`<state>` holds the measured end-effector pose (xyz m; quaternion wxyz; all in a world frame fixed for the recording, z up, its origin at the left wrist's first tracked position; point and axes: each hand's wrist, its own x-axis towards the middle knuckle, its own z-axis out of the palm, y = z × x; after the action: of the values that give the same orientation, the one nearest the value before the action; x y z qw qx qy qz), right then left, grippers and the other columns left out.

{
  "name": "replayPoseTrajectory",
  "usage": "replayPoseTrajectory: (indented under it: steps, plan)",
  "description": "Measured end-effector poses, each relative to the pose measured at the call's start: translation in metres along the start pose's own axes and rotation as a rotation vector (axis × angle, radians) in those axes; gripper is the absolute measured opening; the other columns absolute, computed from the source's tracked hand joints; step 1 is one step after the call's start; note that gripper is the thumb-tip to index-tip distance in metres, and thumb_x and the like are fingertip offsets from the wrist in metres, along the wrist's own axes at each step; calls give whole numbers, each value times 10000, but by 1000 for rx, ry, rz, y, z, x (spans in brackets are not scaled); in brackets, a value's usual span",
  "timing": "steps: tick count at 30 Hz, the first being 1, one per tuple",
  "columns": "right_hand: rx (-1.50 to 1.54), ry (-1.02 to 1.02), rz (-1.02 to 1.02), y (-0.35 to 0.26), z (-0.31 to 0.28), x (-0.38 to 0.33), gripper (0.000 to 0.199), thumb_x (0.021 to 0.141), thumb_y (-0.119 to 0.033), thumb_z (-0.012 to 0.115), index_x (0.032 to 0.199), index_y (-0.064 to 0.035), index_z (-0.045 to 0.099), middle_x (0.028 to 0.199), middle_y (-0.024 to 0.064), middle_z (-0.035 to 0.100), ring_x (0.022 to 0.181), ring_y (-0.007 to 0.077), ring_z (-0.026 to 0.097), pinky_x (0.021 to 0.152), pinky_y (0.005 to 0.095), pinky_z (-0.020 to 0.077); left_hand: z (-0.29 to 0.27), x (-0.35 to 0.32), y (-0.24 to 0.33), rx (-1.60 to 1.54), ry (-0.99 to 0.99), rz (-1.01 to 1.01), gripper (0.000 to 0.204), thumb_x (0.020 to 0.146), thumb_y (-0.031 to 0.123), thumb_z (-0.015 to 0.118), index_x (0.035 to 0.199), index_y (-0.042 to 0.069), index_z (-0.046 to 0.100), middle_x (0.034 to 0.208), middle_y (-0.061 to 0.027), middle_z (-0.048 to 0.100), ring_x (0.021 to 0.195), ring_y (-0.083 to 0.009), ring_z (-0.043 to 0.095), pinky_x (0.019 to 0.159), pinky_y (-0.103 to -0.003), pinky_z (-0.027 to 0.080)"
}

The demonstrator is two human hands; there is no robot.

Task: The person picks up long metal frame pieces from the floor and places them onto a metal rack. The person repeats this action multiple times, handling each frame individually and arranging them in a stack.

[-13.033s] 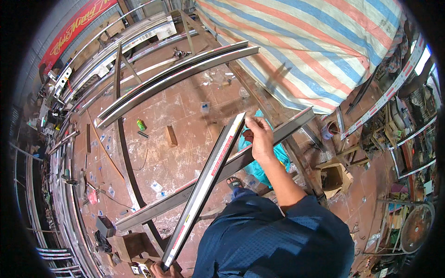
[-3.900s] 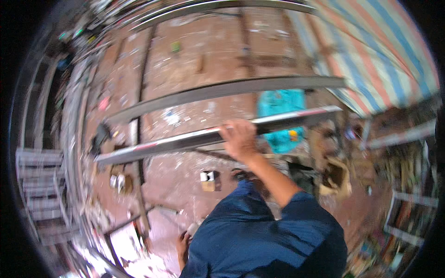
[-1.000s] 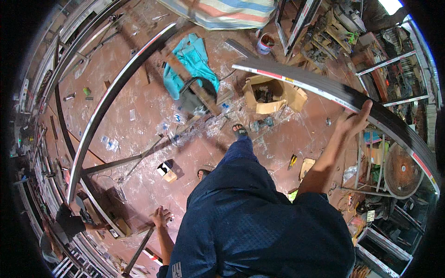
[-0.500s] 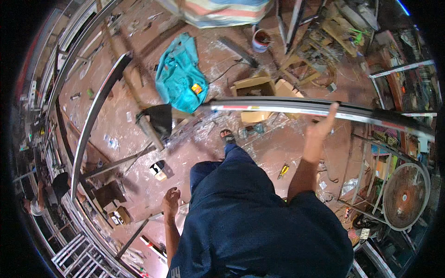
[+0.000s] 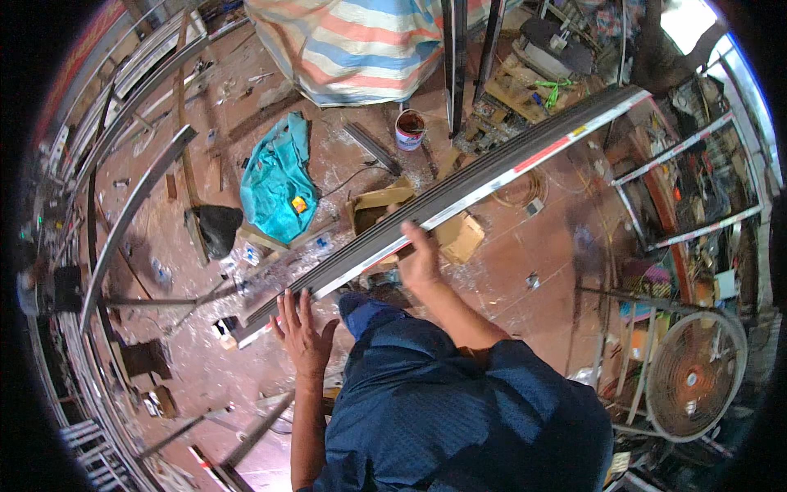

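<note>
A reddish tiled floor (image 5: 541, 246), dusty and flecked with white debris, spreads below both hands. Across it, held above the ground, runs a long metal channel (image 5: 492, 168): a straight, ribbed, dull-grey profile with a pale edge strip carrying red marks, slanting from beside the left hand up and away beyond the right hand toward the upper right. Its near end sits just left of the left hand; its far end reaches over cluttered racks.

Beyond the channel, farther than the right hand, lies a striped tarpaulin (image 5: 361, 45) in red, blue and white, soft and creased. Left of and beyond the left hand lies a crumpled teal cloth (image 5: 275, 176); a curved metal rail (image 5: 131, 217) arcs farther left. A round caged fan (image 5: 697, 373) stands well right of the right hand. A small paint can (image 5: 409, 129) stands beyond the channel.

The right hand (image 5: 422, 262) curls its fingers over the channel's near edge, gripping it. The left hand (image 5: 302, 332) lies flat, fingers spread, against the channel's lower end, touching it.
</note>
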<state>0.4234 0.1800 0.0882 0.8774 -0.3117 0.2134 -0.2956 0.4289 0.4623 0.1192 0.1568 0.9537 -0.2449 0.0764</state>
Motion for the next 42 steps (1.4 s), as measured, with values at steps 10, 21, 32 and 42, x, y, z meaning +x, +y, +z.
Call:
replayPoseTrajectory:
  steps: [10,21,32,42]
  plan:
    - [99,-308,244,-99,-4,-25,767,931,-698,705,1374,-85,580,1246,120,689,1192,307,685,1066,478,562,-10,-162,5,-225,144,-412,454,739,314,896,997,33,650,946,-192,634,901,-452,625,790,-537,486]
    - [-414,59,297,-91,-55,124,582,832,-384,939,1178,-58,603,1015,54,652,923,199,651,773,388,563,-1,-323,80,-159,-149,-811,480,779,373,893,802,-27,629,779,-242,630,742,-456,615,676,-550,459]
    - [-915,94,393,-151,-235,204,594,857,-268,889,1273,-52,524,1105,109,669,942,227,670,877,390,555,45,-259,317,-518,-582,-1302,519,884,400,817,754,-61,616,600,-48,508,601,-144,468,549,-394,389]
    - [-1276,33,209,-214,-352,212,892,879,-309,853,1535,20,346,1285,268,672,1158,394,695,1022,468,541,100,-306,419,-341,-682,-1177,579,858,560,742,845,-16,685,763,-291,673,784,-523,675,727,-583,500]
